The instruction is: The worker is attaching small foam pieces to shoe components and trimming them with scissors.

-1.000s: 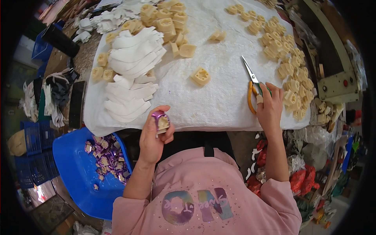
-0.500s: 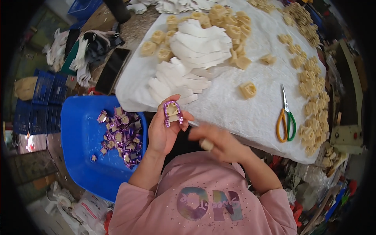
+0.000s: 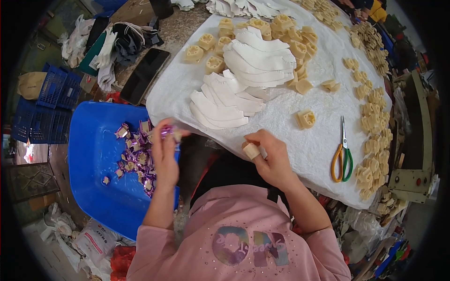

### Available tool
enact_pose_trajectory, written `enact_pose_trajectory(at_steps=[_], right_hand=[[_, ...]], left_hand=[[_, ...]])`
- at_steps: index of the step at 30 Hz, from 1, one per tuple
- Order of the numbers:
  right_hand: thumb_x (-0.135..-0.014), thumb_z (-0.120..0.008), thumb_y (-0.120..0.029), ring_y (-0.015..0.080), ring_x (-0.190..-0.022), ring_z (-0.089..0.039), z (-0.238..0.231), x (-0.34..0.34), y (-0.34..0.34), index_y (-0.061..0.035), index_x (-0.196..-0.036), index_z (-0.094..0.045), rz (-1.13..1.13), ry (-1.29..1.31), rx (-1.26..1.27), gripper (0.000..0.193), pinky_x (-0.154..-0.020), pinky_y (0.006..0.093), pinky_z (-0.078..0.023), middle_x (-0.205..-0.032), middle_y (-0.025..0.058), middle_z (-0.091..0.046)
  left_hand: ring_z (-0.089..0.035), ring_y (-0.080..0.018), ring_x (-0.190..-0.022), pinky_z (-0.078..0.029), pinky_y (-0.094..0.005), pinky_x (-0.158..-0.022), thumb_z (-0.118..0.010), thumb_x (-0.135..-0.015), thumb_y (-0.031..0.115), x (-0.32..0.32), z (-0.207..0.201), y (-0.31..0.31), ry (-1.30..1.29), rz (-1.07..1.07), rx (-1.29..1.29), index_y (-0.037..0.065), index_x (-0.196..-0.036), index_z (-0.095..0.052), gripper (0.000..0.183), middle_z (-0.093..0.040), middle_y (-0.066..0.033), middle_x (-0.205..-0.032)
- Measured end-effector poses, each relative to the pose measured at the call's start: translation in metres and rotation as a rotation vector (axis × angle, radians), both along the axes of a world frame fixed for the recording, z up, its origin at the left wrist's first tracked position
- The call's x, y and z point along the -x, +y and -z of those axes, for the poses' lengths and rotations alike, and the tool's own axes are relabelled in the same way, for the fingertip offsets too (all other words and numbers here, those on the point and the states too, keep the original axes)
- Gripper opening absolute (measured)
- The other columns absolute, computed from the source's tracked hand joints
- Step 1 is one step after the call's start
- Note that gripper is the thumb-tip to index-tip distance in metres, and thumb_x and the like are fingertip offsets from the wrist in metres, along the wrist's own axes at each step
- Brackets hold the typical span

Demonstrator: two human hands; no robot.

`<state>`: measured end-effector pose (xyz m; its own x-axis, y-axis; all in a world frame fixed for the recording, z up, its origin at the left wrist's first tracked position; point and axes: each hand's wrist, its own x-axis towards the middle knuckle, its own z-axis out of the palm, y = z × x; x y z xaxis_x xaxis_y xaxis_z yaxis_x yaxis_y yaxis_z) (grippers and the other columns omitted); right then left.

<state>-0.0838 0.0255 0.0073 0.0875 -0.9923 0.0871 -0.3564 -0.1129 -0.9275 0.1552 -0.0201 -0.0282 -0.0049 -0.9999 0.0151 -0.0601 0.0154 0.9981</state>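
Note:
My left hand (image 3: pixel 165 161) is above the right side of a blue plastic tub (image 3: pixel 82 154). Its fingers hold a small shiny purple and beige piece (image 3: pixel 168 132), blurred by motion. Inside the tub lies a heap of similar purple and beige pieces (image 3: pixel 140 157). My right hand (image 3: pixel 273 158) is curled at the table's front edge, thumb and forefinger close together. A beige wrap (image 3: pixel 251 151) seems to cover the thumb tip; whether anything small is pinched there is hidden. Beyond it, stacked white curved strips (image 3: pixel 227 105) lie on the white-covered table (image 3: pixel 276 117).
Orange-and-green-handled scissors (image 3: pixel 343 154) lie on the table's right. Beige moulded pieces (image 3: pixel 375 126) line the right edge, more (image 3: pixel 286 33) are heaped behind the strips, and a single one (image 3: pixel 305 119) lies nearer. A black phone (image 3: pixel 145 75) rests at the left.
My left hand has moved left with the purple piece, from the table's front edge to over the tub. My right hand has shifted up and right, its fingers curled. The whole view has shifted slightly.

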Motion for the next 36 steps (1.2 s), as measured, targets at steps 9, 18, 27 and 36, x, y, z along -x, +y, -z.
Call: enact_pose_trajectory(at_steps=[9, 18, 27, 36], right_hand=[[-0.071, -0.067, -0.005, 0.0290, -0.092, -0.049, -0.004, -0.010, -0.047, -0.0033, -0.099, -0.061, -0.001, 0.485, 0.420, 0.029, -0.076, 0.0399, -0.038, -0.097, 0.0095, -0.054], [-0.069, -0.063, -0.013, 0.0230, -0.090, -0.047, -0.011, -0.055, -0.095, -0.0062, -0.093, -0.065, 0.006, 0.822, 0.685, 0.025, -0.076, 0.0362, -0.032, -0.091, 0.0062, -0.053], [-0.066, -0.065, -0.014, 0.0236, -0.073, -0.056, -0.004, -0.061, -0.099, -0.0065, -0.072, -0.059, -0.028, 0.804, 0.557, 0.011, -0.066, 0.0362, -0.038, -0.072, 0.0071, -0.055], [-0.070, -0.066, -0.015, 0.0264, -0.073, -0.057, -0.011, -0.068, -0.098, -0.0049, -0.077, -0.060, 0.028, 0.634, 0.421, 0.014, -0.065, 0.0383, -0.040, -0.073, 0.0098, -0.056]], left_hand=[[-0.046, -0.0291, -0.108, -0.031, -0.0398, -0.097, -0.059, -0.079, 0.007, -0.092, 0.035, 0.022, -1.005, -0.406, 0.141, 0.007, -0.115, -0.058, 0.036, -0.055, -0.0126, -0.111], [-0.037, -0.0313, -0.117, -0.026, -0.0441, -0.099, -0.066, -0.073, 0.009, 0.016, -0.015, -0.024, -0.791, -0.092, 0.304, 0.007, -0.116, -0.057, 0.044, -0.046, -0.0125, -0.121], [-0.034, -0.0301, -0.122, -0.026, -0.0422, -0.101, -0.068, -0.069, 0.005, 0.041, -0.013, -0.046, -0.788, -0.065, 0.222, 0.006, -0.114, -0.057, 0.046, -0.047, -0.0118, -0.123], [-0.054, -0.0291, -0.103, -0.038, -0.0375, -0.092, -0.054, -0.080, 0.001, 0.030, -0.011, -0.043, -0.292, 0.074, 0.346, 0.002, -0.116, -0.057, 0.036, -0.061, -0.0131, -0.102]])
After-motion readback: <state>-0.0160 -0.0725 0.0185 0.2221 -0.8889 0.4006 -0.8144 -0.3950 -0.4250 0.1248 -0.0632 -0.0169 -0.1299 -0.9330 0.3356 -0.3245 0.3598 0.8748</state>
